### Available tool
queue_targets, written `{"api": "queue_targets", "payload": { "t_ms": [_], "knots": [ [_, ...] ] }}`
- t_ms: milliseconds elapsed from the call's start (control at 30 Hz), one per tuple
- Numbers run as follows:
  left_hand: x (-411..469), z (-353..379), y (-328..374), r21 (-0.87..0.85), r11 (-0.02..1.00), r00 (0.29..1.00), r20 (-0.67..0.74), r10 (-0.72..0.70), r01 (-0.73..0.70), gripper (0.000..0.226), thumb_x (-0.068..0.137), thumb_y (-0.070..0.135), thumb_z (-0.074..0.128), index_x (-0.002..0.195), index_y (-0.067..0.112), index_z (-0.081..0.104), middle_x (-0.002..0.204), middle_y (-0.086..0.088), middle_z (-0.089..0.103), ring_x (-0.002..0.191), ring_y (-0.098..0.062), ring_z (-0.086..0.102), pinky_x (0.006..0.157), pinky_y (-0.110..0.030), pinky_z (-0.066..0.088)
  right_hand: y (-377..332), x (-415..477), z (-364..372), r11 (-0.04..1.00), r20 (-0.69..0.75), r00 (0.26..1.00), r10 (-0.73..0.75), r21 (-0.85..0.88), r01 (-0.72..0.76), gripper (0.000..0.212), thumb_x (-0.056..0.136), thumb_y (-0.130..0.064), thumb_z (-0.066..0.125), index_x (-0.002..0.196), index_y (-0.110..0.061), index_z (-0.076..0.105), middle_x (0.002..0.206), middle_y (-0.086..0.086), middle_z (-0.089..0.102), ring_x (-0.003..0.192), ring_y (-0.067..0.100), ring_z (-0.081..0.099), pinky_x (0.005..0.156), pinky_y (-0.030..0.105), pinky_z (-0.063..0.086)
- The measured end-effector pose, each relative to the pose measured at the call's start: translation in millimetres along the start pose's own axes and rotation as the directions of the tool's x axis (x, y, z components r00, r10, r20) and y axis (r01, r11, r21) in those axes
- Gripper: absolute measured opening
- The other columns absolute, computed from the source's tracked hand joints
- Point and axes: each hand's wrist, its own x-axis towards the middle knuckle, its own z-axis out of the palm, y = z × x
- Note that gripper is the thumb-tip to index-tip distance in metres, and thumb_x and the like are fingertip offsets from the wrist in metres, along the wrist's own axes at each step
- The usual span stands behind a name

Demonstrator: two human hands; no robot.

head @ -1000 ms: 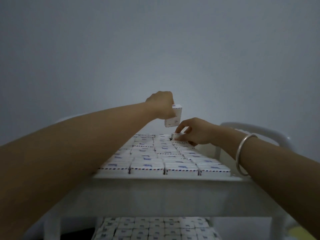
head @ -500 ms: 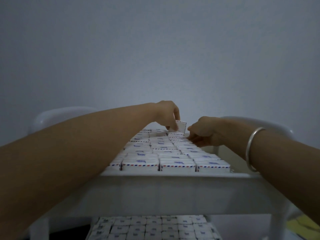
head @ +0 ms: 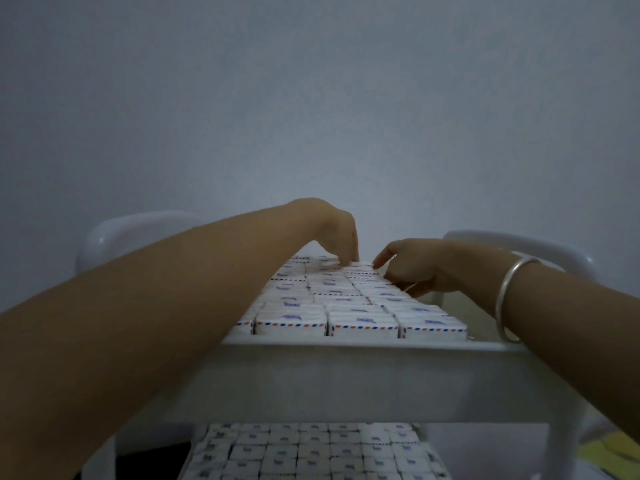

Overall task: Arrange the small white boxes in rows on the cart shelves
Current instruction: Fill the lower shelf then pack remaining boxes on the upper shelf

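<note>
Small white boxes (head: 341, 303) with red-and-blue striped edges fill the cart's top shelf (head: 346, 375) in tight rows. At the far end one box (head: 363, 268) lies flat in the last row. My left hand (head: 337, 237) points its fingertips down onto that box's left end. My right hand (head: 415, 268) reaches in from the right, its index fingertip touching the same box's right edge and its other fingers lying along the right side of the rows. More white boxes (head: 311, 452) cover the lower shelf.
A silver bangle (head: 509, 296) circles my right wrist. Rounded white cart ends rise behind the shelf at left (head: 104, 237) and right (head: 554, 247). A plain grey wall stands close behind. Something yellow (head: 616, 452) shows at the bottom right.
My left hand brought the lifted box down and laid it flat in the far row. My right hand shifted from the neighbouring box to the new box's right edge.
</note>
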Motion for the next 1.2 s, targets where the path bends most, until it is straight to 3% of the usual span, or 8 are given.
{"api": "queue_targets", "payload": {
  "t_ms": [200,300,433,567,667,833,967,1200],
  "knots": [
    [-23.4,-0.3,-3.3,-0.042,0.999,0.991,-0.132,-0.035,0.030,0.043,0.093,0.028,0.061,0.134,0.016,0.057,0.137,-0.001,0.055,0.125,-0.022,0.051,0.106,-0.034,0.040,-0.6,2.1,1.1,0.989,-0.089,0.994,-0.067,-0.135,0.055,0.038,0.095,0.000,0.046,0.132,-0.011,0.050,0.089,0.006,0.062,0.070,0.016,0.064,0.056,0.026,0.056],
    [-55.9,-8.7,-5.6,-0.220,0.975,0.970,-0.239,-0.046,-0.008,0.028,0.093,0.025,0.059,0.118,0.016,0.067,0.118,-0.001,0.067,0.103,-0.017,0.064,0.088,-0.032,0.054,-6.9,-2.3,-2.6,0.973,-0.235,0.953,-0.188,-0.174,0.149,0.032,0.091,-0.003,0.050,0.120,-0.016,0.054,0.108,0.010,0.065,0.080,0.022,0.068,0.072,0.037,0.060],
    [-124.6,-9.3,-7.8,-0.315,0.947,0.947,-0.319,-0.042,-0.065,0.012,0.093,0.023,0.059,0.094,0.019,0.070,0.077,0.010,0.072,0.051,0.001,0.061,0.044,-0.016,0.044,-28.1,-38.5,-4.8,0.871,-0.356,0.797,-0.487,-0.264,0.414,0.020,0.089,-0.013,0.053,0.093,-0.031,0.061,0.099,-0.002,0.070,0.085,0.014,0.066,0.076,0.031,0.055],
    [-216.9,8.6,-22.5,-0.358,0.932,0.932,-0.354,-0.078,-0.058,0.013,0.091,0.025,0.060,0.082,0.024,0.070,0.068,0.013,0.072,0.041,0.000,0.054,0.045,-0.017,0.045,-52.4,-112.1,36.6,0.690,-0.407,0.580,-0.706,-0.211,0.693,0.016,0.089,-0.022,0.055,0.089,-0.035,0.065,0.076,-0.013,0.067,0.062,0.003,0.060,0.052,0.009,0.041],
    [-286.2,39.9,-40.4,-0.414,0.909,0.927,-0.356,-0.114,-0.047,0.016,0.091,0.028,0.060,0.079,0.024,0.069,0.067,0.009,0.071,0.039,-0.002,0.053,0.045,-0.014,0.041,-63.5,-167.1,94.6,0.562,-0.327,0.523,-0.787,-0.033,0.826,0.016,0.087,-0.016,0.058,0.086,-0.029,0.068,0.068,-0.009,0.065,0.057,0.010,0.061,0.052,0.012,0.040],
    [-374.0,129.6,-91.8,-0.556,0.823,0.922,-0.249,-0.295,0.113,0.017,0.093,0.029,0.057,0.079,0.025,0.066,0.071,0.008,0.071,0.045,-0.009,0.061,0.045,-0.013,0.042,-63.4,-209.7,214.8,0.523,0.021,0.522,-0.853,0.039,0.852,0.017,0.089,-0.017,0.056,0.088,-0.032,0.064,0.072,-0.009,0.066,0.056,0.007,0.061,0.056,0.026,0.049],
    [-422.2,226.9,-143.1,-0.618,0.707,0.851,-0.114,-0.512,0.343,0.019,0.092,0.011,0.060,0.081,0.025,0.067,0.072,0.007,0.072,0.056,-0.009,0.066,0.052,-0.017,0.048,-55.4,-197.3,312.2,0.540,0.233,0.530,-0.815,-0.022,0.841,0.024,0.090,-0.011,0.048,0.105,-0.024,0.063,0.085,0.000,0.070,0.068,0.017,0.062,0.064,0.035,0.051],
    [-437.7,323.1,-192.0,-0.479,0.645,0.687,-0.111,-0.718,0.596,0.017,0.094,0.026,0.055,0.107,0.032,0.065,0.108,0.009,0.069,0.092,-0.011,0.064,0.079,-0.032,0.055,-62.1,-130.1,445.9,0.692,0.304,0.727,-0.615,-0.234,0.683,0.040,0.098,-0.026,0.044,0.137,-0.016,0.046,0.132,0.012,0.048,0.116,0.034,0.052,0.094,0.038,0.044]
  ]
}}
